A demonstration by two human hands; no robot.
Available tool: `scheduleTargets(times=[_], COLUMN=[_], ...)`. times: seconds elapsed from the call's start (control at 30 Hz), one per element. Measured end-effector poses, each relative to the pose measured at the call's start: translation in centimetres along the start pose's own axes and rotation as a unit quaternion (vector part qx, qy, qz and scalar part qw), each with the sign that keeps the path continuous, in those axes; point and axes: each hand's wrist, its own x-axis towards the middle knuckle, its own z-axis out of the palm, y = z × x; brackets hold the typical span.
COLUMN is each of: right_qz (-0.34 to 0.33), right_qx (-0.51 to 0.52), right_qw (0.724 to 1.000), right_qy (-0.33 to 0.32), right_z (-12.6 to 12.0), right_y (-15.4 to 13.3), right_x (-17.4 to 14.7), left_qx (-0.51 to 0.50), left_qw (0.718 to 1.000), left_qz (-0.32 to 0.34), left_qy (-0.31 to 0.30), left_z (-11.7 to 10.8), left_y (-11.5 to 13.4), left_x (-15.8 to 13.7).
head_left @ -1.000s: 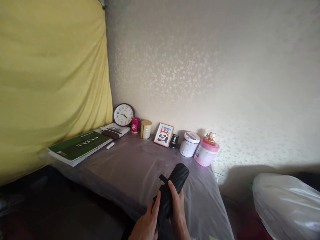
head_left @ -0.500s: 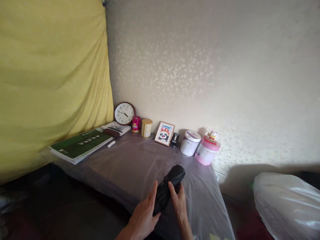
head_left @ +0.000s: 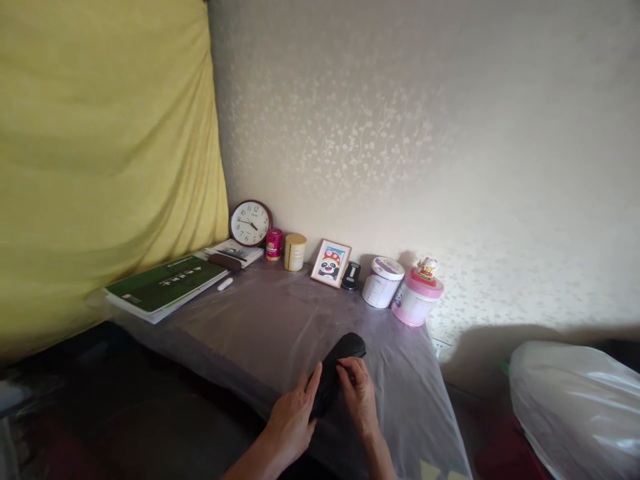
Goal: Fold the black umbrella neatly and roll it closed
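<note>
A black folded umbrella lies slantwise over the near part of the table, its rounded far end pointing up and right. My left hand is wrapped round its lower left side, the thumb underneath and the fingers along the edge. On the opposite side, my right hand is closed in a pinch against the umbrella's right edge, fingertips bent in. What exactly the pinch holds, fabric or strap, is too small to make out. The umbrella's lower end is partly hidden by my left hand.
Along the wall stand a clock, a pink can, a yellow-lidded can, a framed panda picture, a black stapler-like object and two round tubs. A green book lies left; a white plastic bag sits right.
My right hand's fingers have gone from stretched along the umbrella to curled in a pinch at its edge. The left hand keeps its hold, and the umbrella has turned slightly.
</note>
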Motion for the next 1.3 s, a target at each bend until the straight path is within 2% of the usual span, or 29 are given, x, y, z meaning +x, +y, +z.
scheduleTargets(times=[0.17, 0.3, 0.4, 0.6, 0.83, 1.0, 1.13, 1.2, 1.3], right_qz=[0.059, 0.057, 0.051, 0.088, 0.062, 0.001, -0.026, 0.009, 0.133], right_qx=[0.081, 0.099, 0.099, 0.115, 0.028, -0.13, -0.171, -0.153, -0.074], right_qw=[0.994, 0.991, 0.99, 0.978, 0.977, 0.976, 0.975, 0.979, 0.977], right_qy=[-0.038, -0.066, -0.086, -0.147, -0.202, -0.174, -0.14, -0.137, -0.148], right_z=[-1.6, -2.4, -2.2, -1.2, 0.0, 1.2, 1.8, 1.8, 1.2], right_y=[-0.3, -1.4, -2.0, -2.6, -2.4, -1.9, -2.1, -2.2, -2.2], right_x=[-0.5, -1.0, -0.7, 1.2, 3.1, 3.9, 4.3, 4.4, 4.5], left_qx=[0.018, 0.032, 0.046, 0.069, 0.069, 0.053, -0.019, -0.039, -0.057], left_qw=[1.0, 0.999, 0.999, 0.998, 0.997, 0.998, 0.999, 0.999, 0.998], left_qz=[0.008, 0.012, -0.001, -0.003, 0.007, 0.006, 0.027, 0.028, 0.031], left_qy=[0.005, -0.002, -0.011, -0.01, -0.017, -0.015, -0.013, -0.016, -0.022], left_z=[0.2, 0.0, -0.1, 0.3, 0.4, 0.5, 0.5, 0.4, 0.2], left_y=[-0.1, 0.2, 0.6, 0.7, 0.6, 0.2, -1.2, -1.8, -2.2], left_x=[0.1, 0.0, -0.1, -0.1, -0.2, -0.5, -0.9, -1.1, -1.3])
